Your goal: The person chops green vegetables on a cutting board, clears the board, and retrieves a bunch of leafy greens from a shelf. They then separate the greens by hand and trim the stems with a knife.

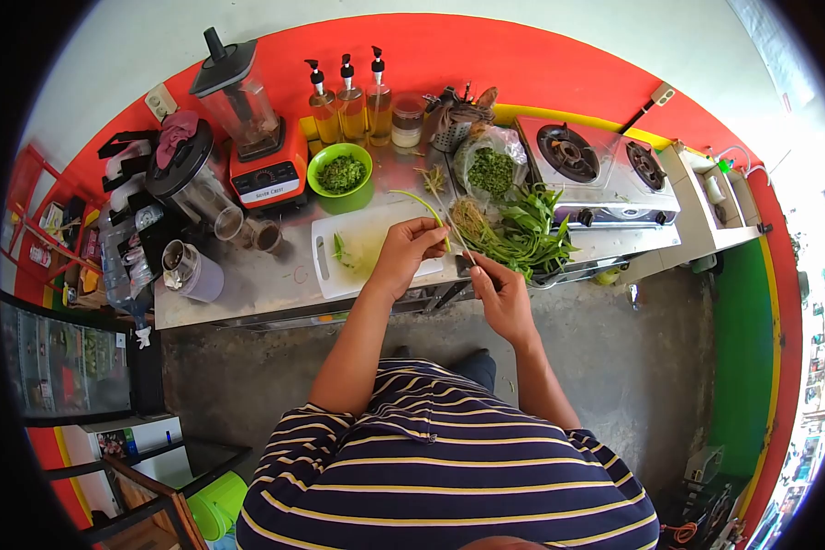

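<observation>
My left hand (414, 247) pinches a curved green stem (433, 211) above the right end of the white cutting board (330, 286). Close beside it, my right hand (502, 291) is closed on a slim, pale, long item that looks like a knife (458, 236) seen edge-on, with a dark part near the fingers. A few cut green pieces (341, 249) lie on the board. To the right, a bunch of leafy greens (536, 234) lies with its pale roots (470, 220) toward my hands. Just beyond the stem is a small yellowish tuft (433, 179).
A green bowl (357, 197) of chopped greens stands behind the board. Behind the bunch is a plastic bag (515, 145) of green pieces. The red blender (266, 181), pump bottles (351, 112) and metal cup (181, 264) stand left; the gas stove (605, 183) is right.
</observation>
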Action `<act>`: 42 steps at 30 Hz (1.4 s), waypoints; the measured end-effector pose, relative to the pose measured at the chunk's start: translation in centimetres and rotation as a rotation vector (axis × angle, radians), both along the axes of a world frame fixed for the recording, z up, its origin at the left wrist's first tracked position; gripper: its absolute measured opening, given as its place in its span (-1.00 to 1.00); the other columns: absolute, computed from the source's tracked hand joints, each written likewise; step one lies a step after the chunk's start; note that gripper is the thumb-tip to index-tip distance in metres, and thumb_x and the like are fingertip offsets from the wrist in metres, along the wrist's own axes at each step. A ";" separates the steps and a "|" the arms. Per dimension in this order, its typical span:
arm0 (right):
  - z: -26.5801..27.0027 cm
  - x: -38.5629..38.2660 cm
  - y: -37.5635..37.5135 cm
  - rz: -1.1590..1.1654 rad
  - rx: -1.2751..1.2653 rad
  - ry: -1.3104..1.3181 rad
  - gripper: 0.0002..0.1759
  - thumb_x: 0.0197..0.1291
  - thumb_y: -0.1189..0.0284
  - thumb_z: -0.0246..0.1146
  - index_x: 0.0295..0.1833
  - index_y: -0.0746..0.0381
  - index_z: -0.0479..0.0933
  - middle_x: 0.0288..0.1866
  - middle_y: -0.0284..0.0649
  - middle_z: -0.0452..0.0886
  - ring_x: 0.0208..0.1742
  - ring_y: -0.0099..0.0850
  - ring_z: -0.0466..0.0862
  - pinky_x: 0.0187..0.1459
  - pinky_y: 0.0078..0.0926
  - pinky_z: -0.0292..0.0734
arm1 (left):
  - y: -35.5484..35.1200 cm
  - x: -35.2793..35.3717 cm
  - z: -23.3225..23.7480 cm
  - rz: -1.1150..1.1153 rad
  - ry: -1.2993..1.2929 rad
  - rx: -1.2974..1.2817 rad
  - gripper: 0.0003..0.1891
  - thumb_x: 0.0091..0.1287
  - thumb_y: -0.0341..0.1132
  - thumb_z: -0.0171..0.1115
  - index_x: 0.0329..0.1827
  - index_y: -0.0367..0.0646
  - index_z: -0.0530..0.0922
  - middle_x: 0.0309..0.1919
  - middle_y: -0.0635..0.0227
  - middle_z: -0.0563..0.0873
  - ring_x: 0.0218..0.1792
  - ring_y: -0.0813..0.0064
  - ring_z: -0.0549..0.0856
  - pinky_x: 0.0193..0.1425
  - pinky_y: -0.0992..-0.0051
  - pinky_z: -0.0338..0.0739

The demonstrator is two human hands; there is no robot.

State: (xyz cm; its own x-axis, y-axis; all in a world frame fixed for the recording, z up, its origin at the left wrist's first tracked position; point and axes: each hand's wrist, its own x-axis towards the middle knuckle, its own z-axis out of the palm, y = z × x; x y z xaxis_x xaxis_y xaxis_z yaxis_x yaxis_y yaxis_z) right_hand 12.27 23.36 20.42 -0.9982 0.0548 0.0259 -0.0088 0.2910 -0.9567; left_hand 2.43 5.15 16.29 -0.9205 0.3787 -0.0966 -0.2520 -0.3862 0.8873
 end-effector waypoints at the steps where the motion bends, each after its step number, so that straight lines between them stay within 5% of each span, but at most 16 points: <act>1: 0.4 0.1 0.0 0.023 0.085 0.072 -0.55 0.42 0.29 0.30 0.28 0.36 0.60 -0.50 -0.29 0.55 -0.46 -0.58 0.47 -0.35 -0.52 0.43 | 0.1 0.1 -0.1 0.004 0.001 0.017 -0.82 0.46 -0.30 0.32 -0.07 -0.25 0.68 -0.28 0.41 0.76 -0.27 0.66 0.71 -0.06 0.57 0.64; 8: 2.7 0.9 -0.1 0.180 0.378 0.189 -0.41 0.26 0.29 0.42 0.40 0.16 0.55 -0.36 0.07 0.69 -0.47 -0.22 0.62 -0.31 -0.32 0.49 | -0.1 0.8 0.7 -0.004 -0.041 0.010 -0.86 0.48 -0.31 0.30 -0.16 -0.20 0.64 -0.27 0.38 0.76 -0.26 0.62 0.71 -0.11 0.58 0.63; 24: 2.7 -0.2 -1.6 0.248 0.315 0.193 -0.39 0.27 0.29 0.42 0.44 0.07 0.53 -0.43 0.02 0.63 -0.52 -0.26 0.50 -0.32 -0.30 0.46 | -2.3 1.2 1.6 0.020 0.016 0.067 -0.86 0.47 -0.36 0.30 -0.06 -0.26 0.66 -0.28 0.42 0.74 -0.30 0.66 0.69 -0.17 0.63 0.61; 26: 2.3 -0.4 -1.6 0.254 0.296 0.216 -0.42 0.25 0.45 0.43 0.40 0.14 0.56 -0.45 -0.16 0.60 -0.54 -0.55 0.34 -0.44 -0.48 0.33 | -2.4 1.3 1.6 0.019 0.013 0.087 -0.86 0.48 -0.37 0.30 -0.05 -0.27 0.66 -0.28 0.42 0.75 -0.30 0.66 0.70 -0.17 0.64 0.61; 33: 1.9 -0.7 -2.3 0.265 0.240 0.324 -0.42 0.24 0.47 0.43 0.40 0.15 0.56 -0.42 -0.17 0.63 -0.53 -0.58 0.32 -0.45 -0.50 0.31 | -3.0 1.4 2.1 0.031 0.054 0.052 -0.86 0.47 -0.37 0.32 -0.05 -0.26 0.66 -0.30 0.42 0.75 -0.31 0.66 0.71 -0.18 0.64 0.61; 35: 3.0 -0.5 -2.3 0.280 0.294 0.131 -0.41 0.27 0.29 0.42 0.43 0.06 0.54 -0.30 0.07 0.69 -0.43 -0.20 0.54 -0.26 -0.30 0.49 | -3.1 1.5 2.2 0.034 0.082 0.011 -0.85 0.46 -0.35 0.33 -0.04 -0.24 0.66 -0.30 0.43 0.75 -0.31 0.67 0.71 -0.20 0.64 0.61; 36: 2.8 -0.5 -2.4 0.279 0.293 0.132 -0.41 0.27 0.29 0.42 0.43 0.06 0.54 -0.30 0.07 0.69 -0.43 -0.20 0.54 -0.26 -0.30 0.49 | -3.2 1.5 2.3 0.033 0.083 0.010 -0.85 0.46 -0.35 0.33 -0.04 -0.24 0.66 -0.30 0.43 0.75 -0.31 0.67 0.71 -0.20 0.64 0.61; 38: 2.2 -0.6 -2.6 0.268 0.246 0.243 -0.41 0.25 0.47 0.43 0.41 0.16 0.55 -0.41 -0.16 0.62 -0.53 -0.58 0.33 -0.46 -0.49 0.30 | -3.3 1.7 2.6 0.036 0.110 -0.025 -0.84 0.45 -0.34 0.34 -0.04 -0.23 0.66 -0.31 0.44 0.75 -0.31 0.69 0.70 -0.20 0.64 0.61; 42: 2.1 -0.6 -2.8 0.261 0.244 0.268 -0.42 0.25 0.47 0.43 0.40 0.15 0.56 -0.36 -0.12 0.66 -0.53 -0.56 0.36 -0.44 -0.49 0.33 | -3.3 1.8 2.9 0.051 0.104 -0.031 -0.83 0.45 -0.33 0.35 -0.04 -0.23 0.66 -0.31 0.46 0.74 -0.31 0.70 0.69 -0.20 0.65 0.60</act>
State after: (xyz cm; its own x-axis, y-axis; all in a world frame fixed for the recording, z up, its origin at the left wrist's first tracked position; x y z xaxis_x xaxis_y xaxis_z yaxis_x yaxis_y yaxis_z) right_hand 11.65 20.54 22.55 -0.9341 -0.2380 0.2662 -0.3500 0.4631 -0.8143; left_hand 4.27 1.87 19.24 -0.9441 0.3294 -0.0108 -0.1390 -0.3683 0.9193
